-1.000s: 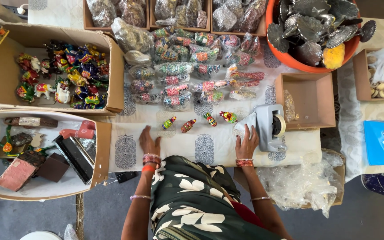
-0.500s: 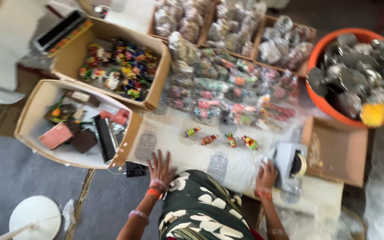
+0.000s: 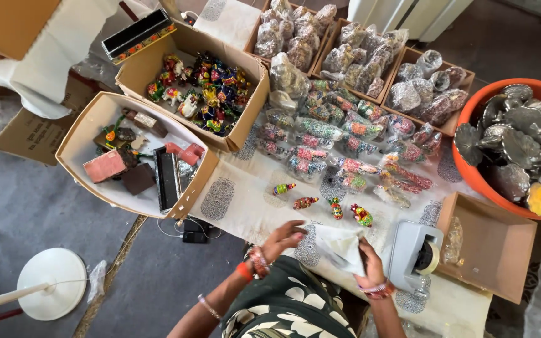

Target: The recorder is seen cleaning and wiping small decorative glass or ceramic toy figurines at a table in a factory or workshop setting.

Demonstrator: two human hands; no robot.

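Observation:
My left hand [image 3: 285,237] and my right hand [image 3: 368,256] hold a small clear plastic bag [image 3: 341,245] between them, just above the near edge of the cloth-covered table [image 3: 239,206]. A little beyond the bag, several small painted figurines [image 3: 334,207] lie in a row on the cloth. A grey tape dispenser [image 3: 415,256] stands right beside my right hand. Both wrists carry bangles.
Bagged painted figurines [image 3: 345,141] lie in rows mid-table. Cardboard boxes hold loose figurines [image 3: 203,87] and small boxes [image 3: 134,159] at left. An orange tub [image 3: 480,181] of metal pieces is at right, an open box [image 3: 496,247] near it. A white round stand [image 3: 51,283] stands on the floor.
Both hands lay flat on the cloth earlier; now they have come together and picked up the clear plastic bag. The camera view has swung and tilted to the left.

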